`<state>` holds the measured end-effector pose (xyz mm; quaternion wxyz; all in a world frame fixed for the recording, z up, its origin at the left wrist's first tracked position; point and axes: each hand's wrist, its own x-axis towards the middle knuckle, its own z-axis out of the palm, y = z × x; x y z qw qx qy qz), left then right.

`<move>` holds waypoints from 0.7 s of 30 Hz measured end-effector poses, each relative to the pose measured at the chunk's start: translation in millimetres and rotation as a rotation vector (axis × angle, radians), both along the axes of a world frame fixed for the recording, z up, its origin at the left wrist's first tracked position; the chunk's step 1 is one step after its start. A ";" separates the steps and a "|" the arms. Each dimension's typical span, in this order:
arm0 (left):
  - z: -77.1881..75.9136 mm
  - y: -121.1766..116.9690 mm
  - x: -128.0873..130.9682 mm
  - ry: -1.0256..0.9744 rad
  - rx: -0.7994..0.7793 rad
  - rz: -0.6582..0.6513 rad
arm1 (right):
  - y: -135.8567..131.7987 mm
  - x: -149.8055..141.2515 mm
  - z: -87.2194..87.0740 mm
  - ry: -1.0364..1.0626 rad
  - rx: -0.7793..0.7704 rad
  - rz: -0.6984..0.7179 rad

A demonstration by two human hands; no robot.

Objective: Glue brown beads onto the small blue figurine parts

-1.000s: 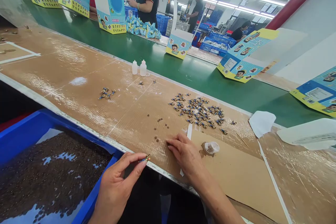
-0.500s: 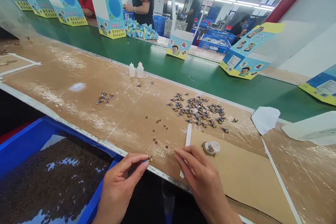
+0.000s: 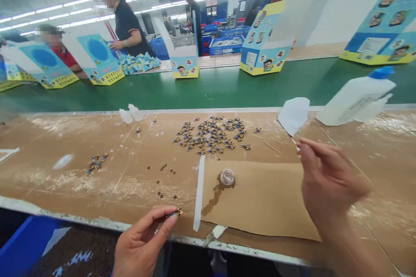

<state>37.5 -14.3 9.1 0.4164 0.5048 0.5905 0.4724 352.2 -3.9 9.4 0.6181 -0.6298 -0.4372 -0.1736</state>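
Note:
Between the thumb and fingers of my left hand (image 3: 143,240) is a small blue-and-gold piece (image 3: 173,213), held over the front edge of the table. My right hand (image 3: 328,177) is closed in a pinch at the right, just below the white sheet (image 3: 294,114). A thin white tip shows at its fingers; I cannot tell what it belongs to. Many similar pieces (image 3: 211,134) lie spread mid-table, with a smaller group (image 3: 96,162) at the left. Several small brown discs (image 3: 163,167) lie nearer me. On the cardboard sheet (image 3: 266,199) stands a small clear cup (image 3: 227,178) in a brown stain.
Two small white bottles (image 3: 131,114) stand at the back left, and a large white bottle (image 3: 354,99) lies back right. Thin sticks (image 3: 271,147) lie on the table. Beyond runs a green belt (image 3: 214,91) with printed boxes (image 3: 264,39). A blue bin (image 3: 29,238) sits front left.
The view has swung to the right. My right hand has gone from near the brown discs to the right, by the white sheet. My left hand still holds the small piece.

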 end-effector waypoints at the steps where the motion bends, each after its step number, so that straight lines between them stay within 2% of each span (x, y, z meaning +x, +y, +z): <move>1: 3.2 1.9 5.1 0.023 0.009 -0.019 | 8.4 3.4 -1.3 0.016 0.006 0.015; 3: 12.5 7.3 15.7 0.124 0.052 -0.085 | 19.4 6.4 -4.9 0.025 0.018 0.050; 8: 40.2 30.1 46.5 0.481 0.257 -0.440 | 23.0 5.0 -9.9 0.007 0.020 0.099; 10: 47.3 40.0 59.9 0.574 0.323 -0.529 | 21.5 6.0 -8.7 -0.007 0.025 0.115; 14: 53.3 55.8 82.6 0.729 0.392 -0.628 | 20.3 9.3 -5.4 -0.014 0.035 0.116; 21: 53.8 69.3 101.9 0.911 0.484 -0.690 | 19.2 7.0 -1.3 -0.015 0.024 0.120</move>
